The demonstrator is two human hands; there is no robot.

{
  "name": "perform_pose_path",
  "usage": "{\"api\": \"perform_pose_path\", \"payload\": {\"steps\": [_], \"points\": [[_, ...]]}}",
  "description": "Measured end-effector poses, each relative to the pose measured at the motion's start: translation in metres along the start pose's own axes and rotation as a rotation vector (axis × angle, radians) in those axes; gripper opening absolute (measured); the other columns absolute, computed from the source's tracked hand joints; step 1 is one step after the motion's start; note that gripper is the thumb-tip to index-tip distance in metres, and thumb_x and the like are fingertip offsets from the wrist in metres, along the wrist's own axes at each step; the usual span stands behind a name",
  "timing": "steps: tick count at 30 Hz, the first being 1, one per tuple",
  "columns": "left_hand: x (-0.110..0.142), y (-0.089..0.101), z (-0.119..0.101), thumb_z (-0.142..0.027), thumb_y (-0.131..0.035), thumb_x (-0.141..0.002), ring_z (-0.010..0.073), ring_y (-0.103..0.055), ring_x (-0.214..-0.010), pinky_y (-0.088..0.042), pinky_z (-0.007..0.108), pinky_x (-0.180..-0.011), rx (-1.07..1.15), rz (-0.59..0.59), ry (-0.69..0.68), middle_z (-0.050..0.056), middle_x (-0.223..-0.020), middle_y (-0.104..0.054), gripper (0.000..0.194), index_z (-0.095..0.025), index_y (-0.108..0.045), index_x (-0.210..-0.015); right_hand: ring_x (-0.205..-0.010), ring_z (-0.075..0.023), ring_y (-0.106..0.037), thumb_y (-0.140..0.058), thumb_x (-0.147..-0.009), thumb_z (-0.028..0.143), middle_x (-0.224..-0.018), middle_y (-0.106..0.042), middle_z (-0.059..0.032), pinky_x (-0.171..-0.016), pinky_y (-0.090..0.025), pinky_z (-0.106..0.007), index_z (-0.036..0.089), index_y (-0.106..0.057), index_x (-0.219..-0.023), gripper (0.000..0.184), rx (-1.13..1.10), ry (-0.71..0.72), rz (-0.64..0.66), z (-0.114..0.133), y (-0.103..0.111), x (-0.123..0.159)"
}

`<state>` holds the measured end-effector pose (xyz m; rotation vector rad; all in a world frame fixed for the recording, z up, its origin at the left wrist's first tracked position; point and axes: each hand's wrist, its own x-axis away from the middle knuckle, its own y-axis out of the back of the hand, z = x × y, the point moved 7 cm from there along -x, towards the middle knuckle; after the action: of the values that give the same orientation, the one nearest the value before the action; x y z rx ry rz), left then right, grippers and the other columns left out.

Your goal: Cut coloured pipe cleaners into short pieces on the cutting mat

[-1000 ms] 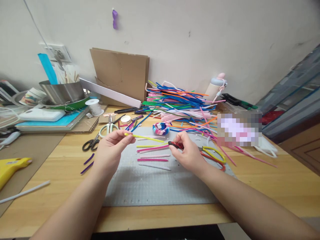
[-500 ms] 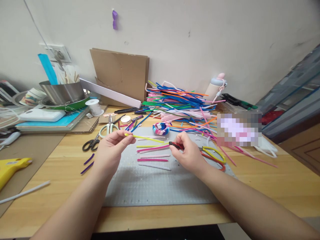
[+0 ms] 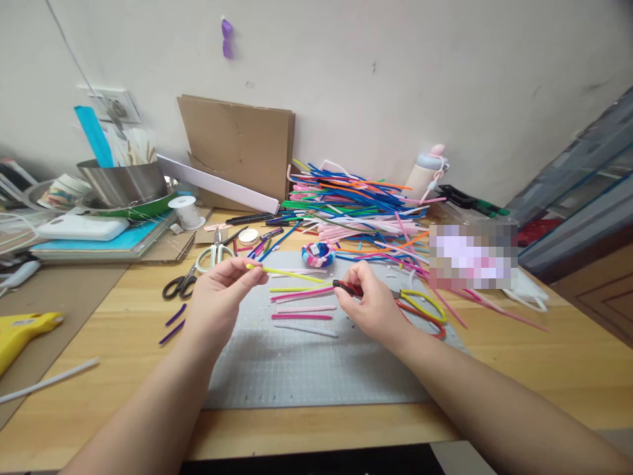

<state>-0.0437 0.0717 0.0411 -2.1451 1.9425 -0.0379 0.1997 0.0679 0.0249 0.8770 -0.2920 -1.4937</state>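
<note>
The left hand pinches a yellow strip above the mat, tip toward four o'clock; the right hand grips a red-black tool; a loose pinch could drop the yellow strip onto the pink strip at six o'clock.

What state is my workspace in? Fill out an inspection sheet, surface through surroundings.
Surface: grey mat on wooden table.
Work pieces: pink strip and others lying on mat; fuzzy ring behind them.
Clutter: stem pile behind mat; black scissors and glue gun at left.
Hands: left pinches yellow strip; right grips red-black tool.
Cables: white cable runs down to socket.
Surroundings: cardboard leans at wall; spills: nothing seen.
</note>
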Motion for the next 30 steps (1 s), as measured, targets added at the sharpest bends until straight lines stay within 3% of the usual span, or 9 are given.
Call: {"api": "perform_pose_path", "payload": {"steps": [14, 18, 21, 25, 30], "points": [[0.001, 0.0, -0.001, -0.026, -0.075, -0.069, 0.0113, -0.062, -0.071, -0.048, 0.024, -0.076, -0.013, 0.006, 0.003, -0.002, -0.071, -0.066, 0.013, -0.02, -0.067, -0.078, -0.057, -0.012, -0.04, -0.056, -0.079, 0.036, -0.067, -0.042, 0.0057, -0.057, -0.033, -0.026, 0.024, -0.033, -0.078, 0.027, -0.043, -0.02, 0.011, -0.004, 0.001, -0.001], [0.001, 0.002, -0.003, -0.029, -0.075, -0.067, 0.0146, -0.063, -0.072, -0.049, 0.029, -0.077, -0.04, -0.018, -0.004, -0.001, -0.073, -0.066, 0.017, -0.02, -0.065, -0.078, -0.055, -0.0127, -0.038, -0.045, -0.087, 0.046, -0.065, -0.039, 0.005, -0.055, -0.033, -0.026, 0.024, -0.034, -0.081, 0.025, -0.209, -0.002, 0.005, -0.01, 0.003, -0.004], [0.001, -0.002, -0.005, -0.03, -0.074, -0.067, 0.0153, -0.063, -0.07, -0.049, 0.029, -0.073, -0.112, 0.002, 0.025, 0.0, -0.069, -0.066, 0.018, -0.019, -0.064, -0.076, -0.055, -0.0132, -0.038, -0.034, -0.091, 0.051, -0.066, -0.039, 0.0037, -0.051, -0.031, -0.026, 0.024, -0.035, -0.082, 0.028, -0.363, -0.05, -0.094, -0.02, 0.009, -0.008], [0.007, -0.018, 0.005, -0.028, -0.071, -0.065, 0.0137, -0.06, -0.064, -0.046, 0.026, -0.066, -0.293, 0.193, 0.18, 0.0, -0.065, -0.065, 0.016, -0.017, -0.061, -0.071, -0.054, -0.0124, -0.037, -0.032, -0.091, 0.051, -0.068, -0.042, 0.0027, -0.047, -0.029, -0.024, 0.024, -0.037, -0.084, 0.028, -0.508, -0.138, -0.199, -0.03, 0.015, -0.012], [0.022, -0.033, 0.033, -0.027, -0.065, -0.066, 0.0131, -0.056, -0.062, -0.041, 0.025, -0.059, -0.555, 0.477, 0.315, 0.0, -0.067, -0.063, 0.012, -0.017, -0.06, -0.07, -0.053, -0.0113, -0.036, -0.036, -0.092, 0.048, -0.067, -0.042, 0.0033, -0.046, -0.03, -0.023, 0.024, -0.038, -0.082, 0.026, -0.586, -0.13, -0.206, -0.028, 0.016, -0.014]]}}
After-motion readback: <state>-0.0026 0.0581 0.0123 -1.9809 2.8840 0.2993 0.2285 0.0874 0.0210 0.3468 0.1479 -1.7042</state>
